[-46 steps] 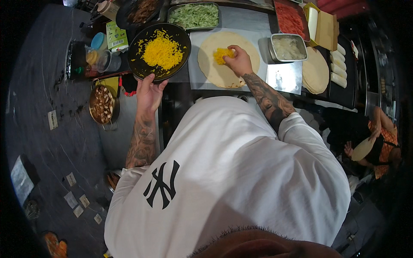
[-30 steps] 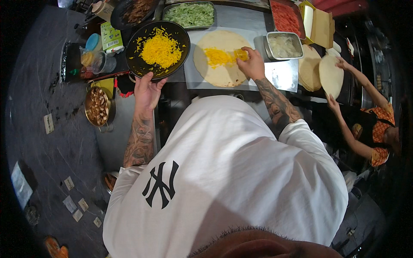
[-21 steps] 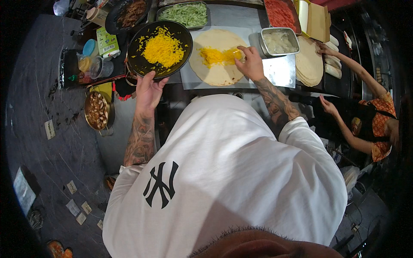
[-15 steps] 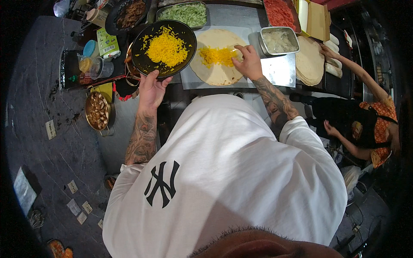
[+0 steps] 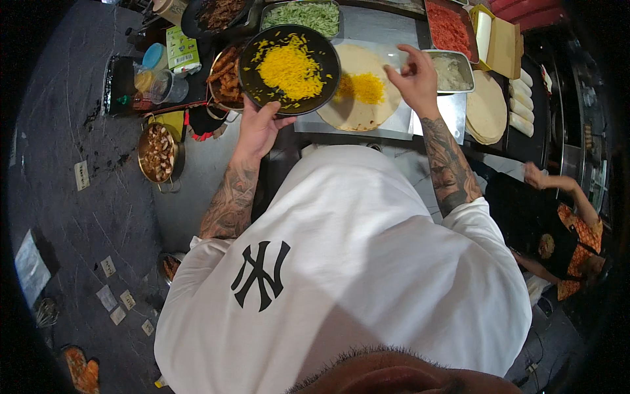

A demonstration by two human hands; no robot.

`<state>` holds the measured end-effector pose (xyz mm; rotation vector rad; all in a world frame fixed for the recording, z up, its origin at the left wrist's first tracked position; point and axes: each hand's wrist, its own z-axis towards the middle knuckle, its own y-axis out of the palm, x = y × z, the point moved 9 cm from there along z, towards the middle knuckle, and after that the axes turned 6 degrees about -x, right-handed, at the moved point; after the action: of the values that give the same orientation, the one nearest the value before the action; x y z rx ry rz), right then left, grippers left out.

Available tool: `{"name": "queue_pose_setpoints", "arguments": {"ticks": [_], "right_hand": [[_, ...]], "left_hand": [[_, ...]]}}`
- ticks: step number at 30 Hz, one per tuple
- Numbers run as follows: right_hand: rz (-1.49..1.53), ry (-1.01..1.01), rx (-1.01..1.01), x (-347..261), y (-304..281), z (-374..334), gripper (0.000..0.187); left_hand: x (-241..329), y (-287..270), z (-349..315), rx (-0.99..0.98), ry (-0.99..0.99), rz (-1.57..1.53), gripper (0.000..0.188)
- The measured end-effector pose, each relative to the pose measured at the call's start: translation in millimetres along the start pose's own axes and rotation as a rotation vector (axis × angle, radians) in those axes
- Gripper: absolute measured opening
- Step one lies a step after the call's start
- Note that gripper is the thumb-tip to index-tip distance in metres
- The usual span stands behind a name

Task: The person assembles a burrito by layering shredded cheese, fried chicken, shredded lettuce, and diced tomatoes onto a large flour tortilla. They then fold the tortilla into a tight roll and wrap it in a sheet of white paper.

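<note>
My left hand (image 5: 258, 130) grips the near rim of a black bowl (image 5: 333, 77), its thumb on the edge and fingers underneath. Yellow rice (image 5: 289, 65) lies in the bowl, with stray grains up its sides. The bowl covers the left edge of a round flatbread (image 5: 357, 119) lying on a paper sheet (image 5: 394, 129). A band of yellow rice (image 5: 366, 88) rests on the bread, its left part in shadow. My right hand (image 5: 418, 80) hovers at the bread's right edge, fingers apart and curved, with nothing visible in them.
Behind the bread stand trays of chopped green vegetable (image 5: 302, 18) and red shreds (image 5: 449, 29). To the right are a tray of pale slices (image 5: 451, 71), stacked flatbreads (image 5: 485, 108) and white rolls (image 5: 522, 108). A co-worker (image 5: 551, 223) stands right. A brass pan (image 5: 157, 154) sits left.
My right hand has left the rice and moved right, its fingers spreading. My left hand has brought the bowl rightward over the bread's edge. The co-worker's hand has withdrawn from the stacked flatbreads.
</note>
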<state>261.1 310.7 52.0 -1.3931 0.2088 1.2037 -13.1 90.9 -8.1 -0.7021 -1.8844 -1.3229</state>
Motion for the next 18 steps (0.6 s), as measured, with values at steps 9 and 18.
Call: {"name": "queue_pose_setpoints", "arguments": {"ticks": [9, 18], "right_hand": [[-0.289, -0.601, -0.342, -112.2, 68.6, 38.8, 0.049], [-0.445, -0.494, -0.496, -83.5, 46.6, 37.9, 0.051]], "left_hand": [[-22.3, 74.0, 9.8, -0.111, -0.100, 0.101, 0.059], [-22.7, 77.6, 9.3, -0.063, -0.095, 0.133, 0.059]]}}
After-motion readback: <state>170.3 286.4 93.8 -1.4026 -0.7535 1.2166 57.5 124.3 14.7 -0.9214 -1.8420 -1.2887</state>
